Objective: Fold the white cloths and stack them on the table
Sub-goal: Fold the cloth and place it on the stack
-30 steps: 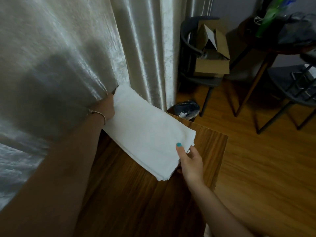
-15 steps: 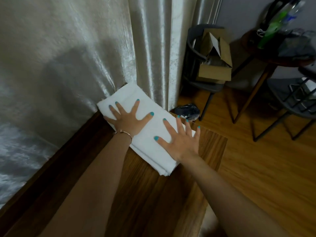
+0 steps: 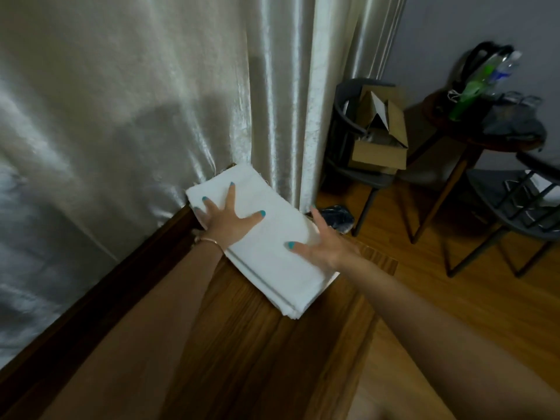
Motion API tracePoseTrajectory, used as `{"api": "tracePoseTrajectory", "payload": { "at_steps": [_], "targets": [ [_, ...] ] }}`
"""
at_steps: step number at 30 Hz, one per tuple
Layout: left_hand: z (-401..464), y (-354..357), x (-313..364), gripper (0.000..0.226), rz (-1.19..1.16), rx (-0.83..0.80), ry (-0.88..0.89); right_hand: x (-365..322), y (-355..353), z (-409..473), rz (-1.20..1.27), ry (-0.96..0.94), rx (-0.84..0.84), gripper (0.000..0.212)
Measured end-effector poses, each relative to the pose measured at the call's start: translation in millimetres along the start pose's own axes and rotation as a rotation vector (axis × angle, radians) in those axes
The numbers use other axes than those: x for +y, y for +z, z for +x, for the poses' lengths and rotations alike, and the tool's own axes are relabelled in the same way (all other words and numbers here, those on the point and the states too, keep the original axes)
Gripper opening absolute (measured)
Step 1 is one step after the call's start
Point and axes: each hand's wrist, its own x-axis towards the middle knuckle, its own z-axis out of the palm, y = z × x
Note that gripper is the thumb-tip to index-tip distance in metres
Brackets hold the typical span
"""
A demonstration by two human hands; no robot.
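A stack of folded white cloths (image 3: 272, 256) lies at the far corner of the wooden table (image 3: 242, 344), against the curtain. My left hand (image 3: 225, 218) presses flat on the far left end of the stack, fingers spread. My right hand (image 3: 325, 242) lies along the stack's right edge with straight fingers and the thumb on top of the cloth. Neither hand grips anything.
A shiny pale curtain (image 3: 136, 116) hangs behind the table. To the right on the wooden floor stand a dark chair with a cardboard box (image 3: 380, 131), a round side table with bottles (image 3: 481, 116) and another dark chair (image 3: 527, 204). A dark bundle (image 3: 338, 218) lies beside the table's corner.
One second ago both hands held the stack by its ends above the table. It now lies on the table with both hands flat on it; the right hand has slid to the right edge.
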Motion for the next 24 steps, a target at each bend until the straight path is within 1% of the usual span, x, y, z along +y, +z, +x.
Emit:
{"api": "tracePoseTrajectory", "payload": {
  "at_steps": [1,2,3,4,6,7,8,11,15,17,19,21,24],
  "targets": [
    [-9.6,5.3,0.5,0.116,-0.169,0.046,-0.090,-1.5,-7.1,4.0,0.093,0.010,-0.049,0.127],
    [-18.2,12.9,0.1,0.124,-0.328,0.067,-0.180,-2.9,-12.7,8.4,0.112,-0.009,-0.114,0.135],
    [-25.8,22.5,-0.6,0.130,-0.479,0.066,-0.250,-4.6,-17.1,12.4,0.077,-0.042,-0.183,0.138],
    [-31.4,32.6,-1.3,0.134,-0.630,0.059,-0.288,-5.6,-19.9,18.1,0.059,-0.082,-0.246,0.136],
    [-34.5,50.6,0.3,0.136,-0.869,0.107,-0.295,-7.3,-23.4,31.0,0.057,-0.160,-0.333,0.117],
    [-33.8,57.6,1.2,0.135,-0.936,0.154,-0.284,-6.2,-24.0,36.1,0.061,-0.199,-0.355,0.111],
    [-31.8,64.5,4.6,0.134,-0.982,0.201,-0.281,-3.2,-25.1,42.7,0.069,-0.248,-0.369,0.110],
    [-27.4,78.5,11.6,0.132,-0.989,0.305,-0.291,5.3,-25.1,55.3,0.030,-0.377,-0.352,0.127],
    [-19.3,89.1,17.3,0.130,-1.017,0.469,-0.265,12.2,-34.3,79.2,0.025,-0.436,-0.483,0.136],
    [-16.1,93.0,23.6,0.126,-1.024,0.524,-0.278,11.3,-41.8,89.9,0.029,-0.451,-0.562,0.137],
    [-13.8,96.2,31.5,0.127,-1.037,0.552,-0.326,12.1,-47.5,99.1,0.014,-0.444,-0.626,0.136],
    [-12.2,98.8,36.7,0.130,-1.065,0.562,-0.360,13.8,-50.4,107.4,-0.020,-0.447,-0.659,0.132],
    [-9.8,99.7,41.3,0.127,-1.062,0.569,-0.389,14.1,-57.5,117.2,0.002,-0.441,-0.699,0.128]
  ]
}}
